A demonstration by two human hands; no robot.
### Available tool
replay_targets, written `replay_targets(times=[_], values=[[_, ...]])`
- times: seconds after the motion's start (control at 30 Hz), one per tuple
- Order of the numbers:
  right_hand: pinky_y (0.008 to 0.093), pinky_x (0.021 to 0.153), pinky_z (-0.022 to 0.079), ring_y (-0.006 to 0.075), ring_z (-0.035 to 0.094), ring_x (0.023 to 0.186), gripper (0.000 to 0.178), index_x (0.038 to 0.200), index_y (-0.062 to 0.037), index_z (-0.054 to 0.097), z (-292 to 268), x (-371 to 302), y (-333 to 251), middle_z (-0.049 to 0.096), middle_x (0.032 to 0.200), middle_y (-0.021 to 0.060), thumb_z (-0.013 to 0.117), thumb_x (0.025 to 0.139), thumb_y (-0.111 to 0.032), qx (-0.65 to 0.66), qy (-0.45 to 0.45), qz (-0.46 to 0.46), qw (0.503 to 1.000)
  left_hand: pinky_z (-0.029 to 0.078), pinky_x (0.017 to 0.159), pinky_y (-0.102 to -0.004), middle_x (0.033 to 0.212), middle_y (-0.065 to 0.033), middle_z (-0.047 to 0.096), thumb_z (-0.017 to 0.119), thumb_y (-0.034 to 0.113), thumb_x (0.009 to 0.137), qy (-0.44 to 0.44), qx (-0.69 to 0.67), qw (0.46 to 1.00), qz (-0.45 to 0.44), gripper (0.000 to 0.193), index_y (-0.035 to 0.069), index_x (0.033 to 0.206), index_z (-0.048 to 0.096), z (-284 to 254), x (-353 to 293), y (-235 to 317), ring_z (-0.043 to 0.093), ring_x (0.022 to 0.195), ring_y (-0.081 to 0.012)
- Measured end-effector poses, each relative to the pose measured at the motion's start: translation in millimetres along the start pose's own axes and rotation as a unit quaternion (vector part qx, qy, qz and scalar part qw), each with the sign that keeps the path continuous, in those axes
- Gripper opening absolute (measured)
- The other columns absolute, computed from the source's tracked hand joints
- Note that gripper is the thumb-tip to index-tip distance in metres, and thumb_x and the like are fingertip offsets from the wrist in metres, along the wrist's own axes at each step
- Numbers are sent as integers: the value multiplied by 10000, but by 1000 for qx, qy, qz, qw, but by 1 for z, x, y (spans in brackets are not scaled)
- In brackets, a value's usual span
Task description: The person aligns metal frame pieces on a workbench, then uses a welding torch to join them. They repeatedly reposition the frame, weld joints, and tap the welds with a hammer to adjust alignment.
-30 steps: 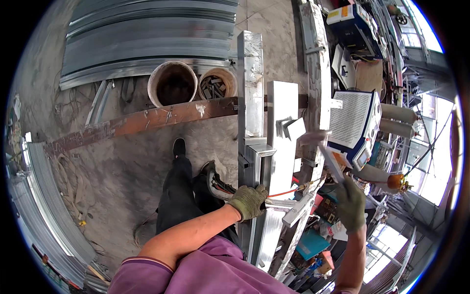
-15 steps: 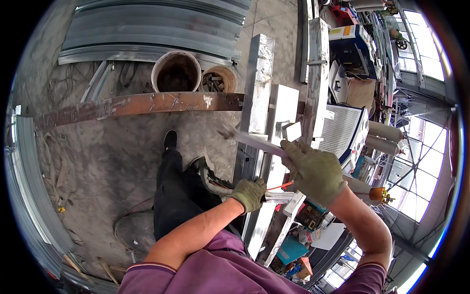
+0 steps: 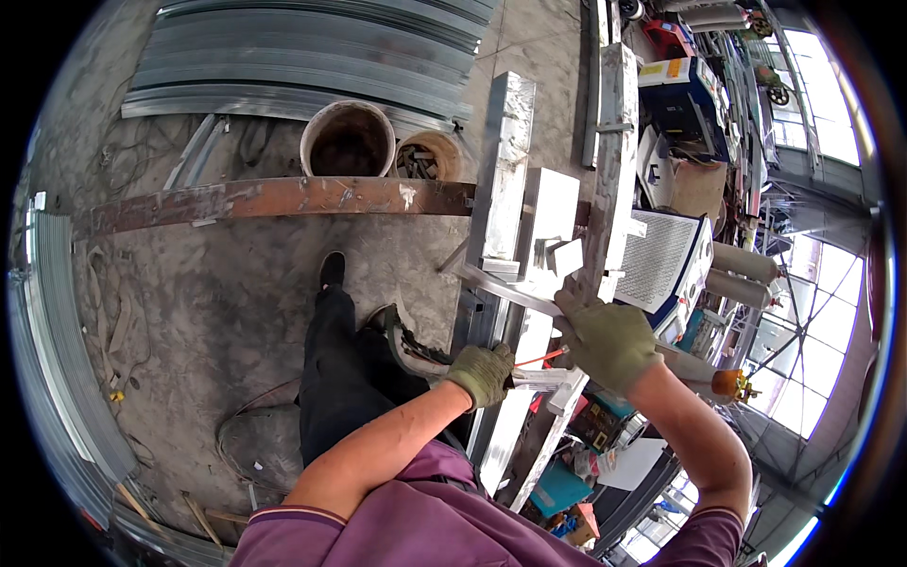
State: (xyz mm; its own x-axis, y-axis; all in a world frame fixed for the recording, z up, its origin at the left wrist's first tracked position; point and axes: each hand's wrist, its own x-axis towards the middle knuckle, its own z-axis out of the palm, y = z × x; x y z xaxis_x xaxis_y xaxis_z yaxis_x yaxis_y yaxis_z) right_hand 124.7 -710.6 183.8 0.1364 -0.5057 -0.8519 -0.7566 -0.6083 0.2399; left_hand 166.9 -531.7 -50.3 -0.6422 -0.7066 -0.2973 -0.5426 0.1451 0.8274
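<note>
My gloved right hand [image 3: 612,342] is closed round the end of a long, flat metal handle of what looks like a chipping hammer [image 3: 510,289]. Its narrow head reaches left, beside the lower end of a square steel tube [image 3: 504,180]. Nearer to me, my gloved left hand [image 3: 482,374] is closed on what looks like a welding electrode holder, mostly hidden in the fist. A thin orange rod [image 3: 542,358] sticks out to the right of it. Between the hands lie bright steel tubes [image 3: 551,208], and a short square piece [image 3: 567,257] stands on them.
A rusty steel beam [image 3: 283,197] crosses ahead, with a large bucket [image 3: 348,142] and a smaller bucket of metal scraps [image 3: 430,157] behind it. Ribbed metal sheets [image 3: 302,61] lie farther off. Blue-and-white machines [image 3: 658,255] and gas cylinders [image 3: 742,272] stand at the right.
The hammer's head has shifted slightly right, and it is less blurred. My right hand has dropped slightly toward me. The left hand keeps its place and grip.
</note>
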Motion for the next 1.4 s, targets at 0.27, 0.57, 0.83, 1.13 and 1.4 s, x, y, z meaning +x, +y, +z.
replay_targets(times=[0.27,0.57,0.83,1.13,1.4], values=[[434,786,618,311,785,903,382,1398,-103,696,39,-34,11,779,994,180,639,1100,-335,299,239,7,924,566,956,-502,1398,-153,653,691,440,951,-25,-4,1000,-7,485,79,1276,679,-18,1,2,727,1171,-322],[255,546,404,50,508,623,248,1200,1,718,166,-98,5,573,738,-36,658,1112,-222,734,341,255,530,562,982,-490,1361,-160,640,776,427,890,-95,-29,995,-27,584,35,1300,635,-31,4,5,704,1198,-351],[236,473,375,22,457,560,270,1311,-49,722,352,-122,-37,550,741,-50,682,1110,-224,751,351,404,388,572,987,-455,1326,-165,684,803,443,878,5,-79,996,-29,641,64,1370,645,-27,-11,3,718,1156,-376],[530,895,574,413,744,1022,379,1280,-127,751,436,12,-49,779,1128,187,750,974,-351,498,323,414,690,553,960,-497,1147,-233,732,838,475,908,34,-158,972,-172,642,22,1303,609,-23,-42,36,715,1088,-423],[540,946,566,434,709,1088,407,1293,-120,724,491,67,-39,735,1220,221,775,928,-292,467,250,379,759,535,983,-492,1193,-237,672,859,371,907,32,-173,965,-192,595,-4,1282,592,-12,-47,58,685,1123,-422]])
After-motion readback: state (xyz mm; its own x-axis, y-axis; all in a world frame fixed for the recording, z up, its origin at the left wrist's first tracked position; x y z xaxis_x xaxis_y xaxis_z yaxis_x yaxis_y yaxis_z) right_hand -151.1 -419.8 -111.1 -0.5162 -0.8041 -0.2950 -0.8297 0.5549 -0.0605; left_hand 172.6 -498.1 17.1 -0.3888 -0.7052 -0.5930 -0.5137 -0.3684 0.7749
